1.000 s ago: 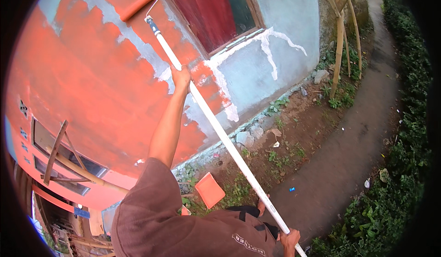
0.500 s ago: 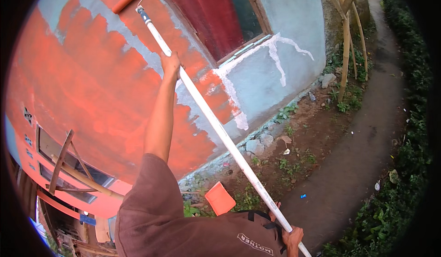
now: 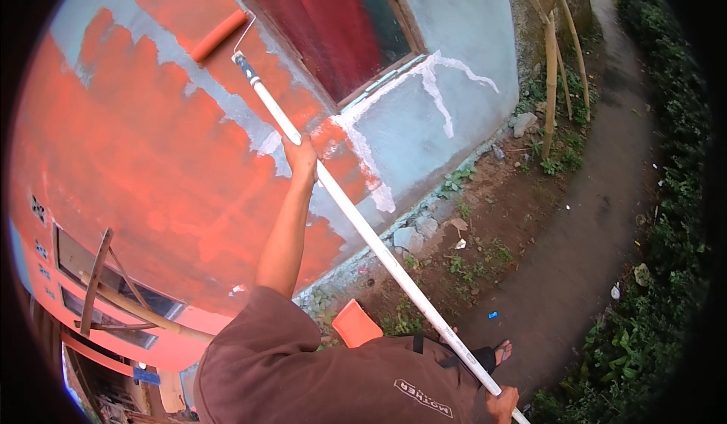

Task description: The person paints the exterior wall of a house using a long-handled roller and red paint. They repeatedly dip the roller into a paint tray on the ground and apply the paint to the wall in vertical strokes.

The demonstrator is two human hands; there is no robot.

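Observation:
A long white pole [image 3: 379, 248] slants across the view, with a paint roller [image 3: 219, 35] on a wire frame at its upper end. The orange roller lies against the wall [image 3: 144, 151], left of the window, at patchy orange paint with bare grey-blue strips. Closed around the upper part of the pole is my left hand [image 3: 301, 157], its arm stretched up and forward. My right hand [image 3: 501, 404] grips the pole near its lower end, beside my body. Below my left arm, an orange paint tray [image 3: 356, 324] sits on the ground, partly hidden by my brown shirt.
A window [image 3: 333, 26] with a red curtain is set in the wall; white filler streaks run beneath it. Stones [image 3: 409, 238] and weeds line the wall's foot. Bamboo poles [image 3: 550, 83] stand at the right, beside a dirt path [image 3: 591, 219] edged by dense plants.
The roller has moved down the wall and slightly right. Both hands have shifted downward and right with the pole. My sandalled foot now shows near the right hand.

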